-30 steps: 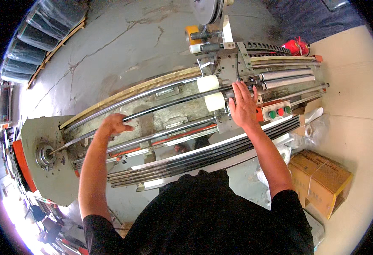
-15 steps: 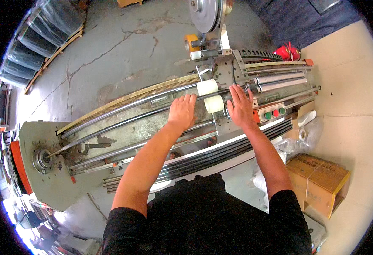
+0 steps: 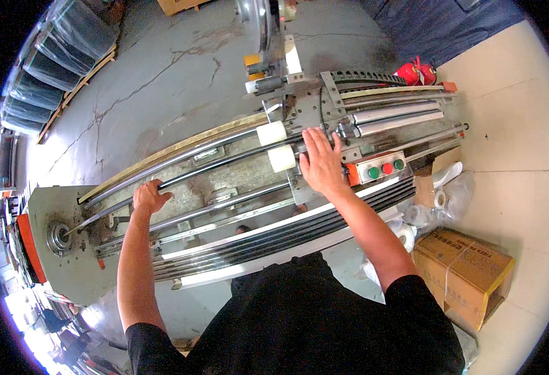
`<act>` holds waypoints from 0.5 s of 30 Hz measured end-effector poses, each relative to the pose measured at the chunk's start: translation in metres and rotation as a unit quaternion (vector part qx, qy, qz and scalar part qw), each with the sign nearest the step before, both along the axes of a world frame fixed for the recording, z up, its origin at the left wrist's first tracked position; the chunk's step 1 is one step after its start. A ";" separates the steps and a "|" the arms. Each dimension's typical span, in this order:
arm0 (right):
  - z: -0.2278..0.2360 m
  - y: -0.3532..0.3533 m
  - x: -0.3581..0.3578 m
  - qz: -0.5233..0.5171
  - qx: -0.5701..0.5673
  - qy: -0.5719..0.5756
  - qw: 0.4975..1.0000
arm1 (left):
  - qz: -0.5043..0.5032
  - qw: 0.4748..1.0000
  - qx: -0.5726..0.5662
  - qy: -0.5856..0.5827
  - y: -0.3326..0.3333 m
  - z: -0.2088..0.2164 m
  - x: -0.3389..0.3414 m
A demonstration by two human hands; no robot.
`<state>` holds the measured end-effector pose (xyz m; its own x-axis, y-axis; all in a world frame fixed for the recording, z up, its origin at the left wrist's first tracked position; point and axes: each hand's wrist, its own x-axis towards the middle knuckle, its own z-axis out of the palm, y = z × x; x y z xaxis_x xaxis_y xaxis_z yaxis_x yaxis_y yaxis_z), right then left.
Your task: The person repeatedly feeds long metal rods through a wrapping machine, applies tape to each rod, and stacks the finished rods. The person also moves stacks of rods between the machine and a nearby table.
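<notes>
My left hand (image 3: 151,197) is closed around a long dark rod (image 3: 215,166) that runs from a round chuck (image 3: 59,239) on the green machine housing at the left. Between two cream-white rollers (image 3: 271,132) on a metal carriage plate (image 3: 302,106), the rod passes toward my right hand (image 3: 322,164). That hand lies with its fingers stretched out, over the rod just right of the rollers; its palm hides what lies beneath. Close to its wrist is a control box (image 3: 381,167) with green and red buttons.
Several dark bars (image 3: 274,244) lie along the machine's near side. A cardboard box (image 3: 459,272) and clear plastic wrap (image 3: 459,187) are at the right. Red fire extinguishers (image 3: 417,72) stand beyond the machine's far right end. Wrapped dark rolls (image 3: 46,69) sit on pallets at far left.
The carriage with its rollers and control box has shifted left. My left hand has travelled far left along the rod, toward the chuck. My right hand has also moved left, alongside the carriage.
</notes>
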<state>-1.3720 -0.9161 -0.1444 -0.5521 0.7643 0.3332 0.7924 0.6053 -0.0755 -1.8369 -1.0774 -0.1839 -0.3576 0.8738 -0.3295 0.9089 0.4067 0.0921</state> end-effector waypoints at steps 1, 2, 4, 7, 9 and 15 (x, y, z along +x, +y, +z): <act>0.000 0.000 0.003 0.001 0.000 0.002 1.000 | -0.015 1.000 -0.021 -0.008 0.008 -0.001 0.006; -0.001 0.001 0.005 -0.002 0.001 0.006 1.000 | -0.031 0.999 -0.040 -0.017 0.022 0.005 0.018; -0.003 0.001 0.007 0.001 -0.012 0.013 1.000 | -0.059 0.996 -0.069 -0.026 0.045 0.012 0.050; -0.003 0.003 0.006 0.006 -0.025 0.015 1.000 | -0.086 0.995 -0.034 -0.036 0.076 0.004 0.107; -0.001 0.004 0.011 0.006 -0.028 0.014 0.999 | -0.101 0.991 -0.022 -0.079 0.101 0.024 0.159; 0.004 0.005 0.011 0.019 -0.027 0.001 0.999 | -0.157 0.981 0.059 -0.099 0.122 0.023 0.224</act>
